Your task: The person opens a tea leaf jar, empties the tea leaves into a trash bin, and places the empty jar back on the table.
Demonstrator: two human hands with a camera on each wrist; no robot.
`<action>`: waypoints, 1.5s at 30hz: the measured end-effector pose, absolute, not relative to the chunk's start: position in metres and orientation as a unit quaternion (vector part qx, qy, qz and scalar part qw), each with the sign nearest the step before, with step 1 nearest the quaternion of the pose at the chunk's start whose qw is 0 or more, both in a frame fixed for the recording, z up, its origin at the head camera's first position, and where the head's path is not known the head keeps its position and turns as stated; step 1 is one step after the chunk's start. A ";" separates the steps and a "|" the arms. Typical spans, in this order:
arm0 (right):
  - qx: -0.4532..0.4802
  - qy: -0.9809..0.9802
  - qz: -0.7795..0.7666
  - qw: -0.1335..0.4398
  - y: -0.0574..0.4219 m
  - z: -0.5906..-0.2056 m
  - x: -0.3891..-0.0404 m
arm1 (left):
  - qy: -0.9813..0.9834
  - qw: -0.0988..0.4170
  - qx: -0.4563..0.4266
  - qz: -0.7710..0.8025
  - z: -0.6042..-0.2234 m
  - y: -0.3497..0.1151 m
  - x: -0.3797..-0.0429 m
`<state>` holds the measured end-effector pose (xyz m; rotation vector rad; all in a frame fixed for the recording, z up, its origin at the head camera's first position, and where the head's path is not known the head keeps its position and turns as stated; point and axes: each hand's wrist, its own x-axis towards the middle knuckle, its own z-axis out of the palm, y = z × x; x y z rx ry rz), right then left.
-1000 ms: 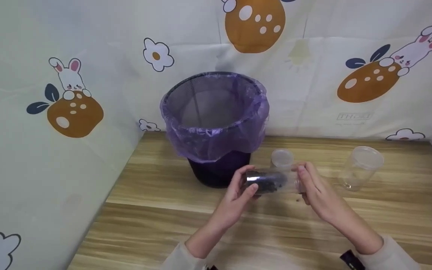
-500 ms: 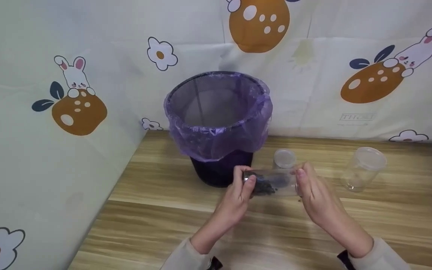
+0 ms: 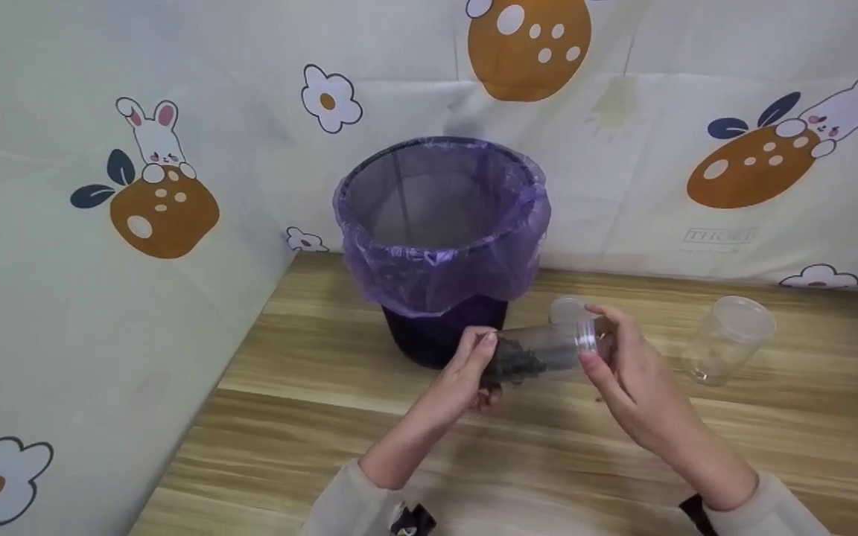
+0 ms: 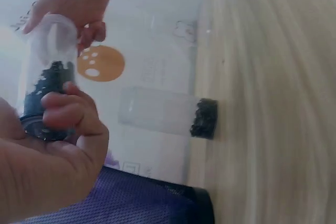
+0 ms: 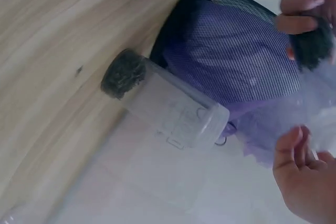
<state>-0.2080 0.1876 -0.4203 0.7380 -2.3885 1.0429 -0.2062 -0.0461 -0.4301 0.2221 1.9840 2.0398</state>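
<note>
Right now I have a clear, see-through jar [image 3: 552,344] held in the air between my two hands, above the wooden table [image 3: 295,461] and in front of the bin [image 3: 436,336] with its purple bag [image 3: 444,286]. The jar is a plain cylinder, lying aslant with its right end a little higher than its base. Dark, crumbly bits [image 3: 516,361] are heaped down at the base, the rest of the wall is bare and hazy, and a shiny ridged band [image 3: 586,336] rings the raised end. My left hand [image 3: 468,372] is curled round the base; my right hand [image 3: 641,380] grips the banded end, thumb underneath and fingers over the top. A second jar [image 5: 168,103], with dark stuff at its bottom, stands just behind, beside the bin.

Half a second ago the jar lay nearly level and my right thumb was up on its end. Since then that end has risen, the band has come into sight, and the second jar's top is more hidden by my fingers.
</note>
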 end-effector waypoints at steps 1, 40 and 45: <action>0.256 -0.857 0.404 0.190 0.189 -0.418 -0.208 | 0.669 0.145 0.080 0.725 -0.430 -0.048 -0.208; 0.294 -0.765 0.572 0.034 0.205 -0.405 -0.212 | 0.554 0.163 0.054 0.815 -0.445 -0.055 -0.209; 0.270 -0.761 0.590 0.024 0.204 -0.403 -0.213 | 0.547 0.166 0.048 0.819 -0.445 -0.055 -0.209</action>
